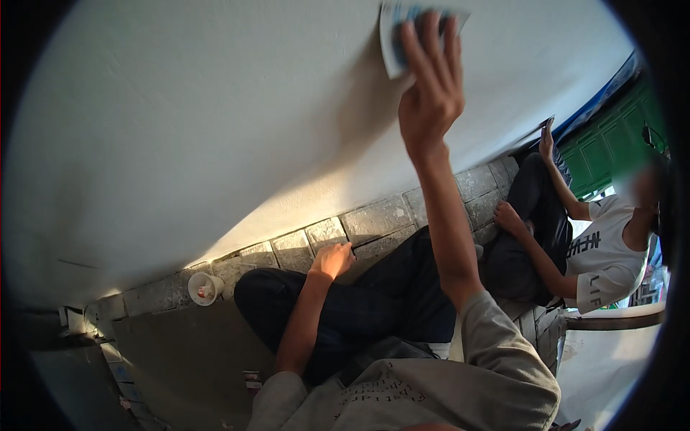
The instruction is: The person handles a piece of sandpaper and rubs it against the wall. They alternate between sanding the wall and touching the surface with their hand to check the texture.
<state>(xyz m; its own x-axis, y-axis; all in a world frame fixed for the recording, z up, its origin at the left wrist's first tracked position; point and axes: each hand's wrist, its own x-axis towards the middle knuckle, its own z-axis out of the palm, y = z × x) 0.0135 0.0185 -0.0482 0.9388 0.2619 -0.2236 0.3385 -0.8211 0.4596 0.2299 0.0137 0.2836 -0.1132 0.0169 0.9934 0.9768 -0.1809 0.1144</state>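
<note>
My right hand is raised against the white wall, its fingers laid over a sheet of sandpaper. The sheet has a pale back with blue print, and its left edge and a corner stand out past my fingers. My left hand rests low by my bent leg, with the fingers curled closed. Nothing shows in it, though its inner side is hidden from me. Dark trousers cover my folded legs.
A white cup with something inside stands left of my knee, near the wall's foot. Paving blocks run along the wall. At right, a co-worker sits close by, a hand raised to the wall with a flat sheet. A green door stands behind.
</note>
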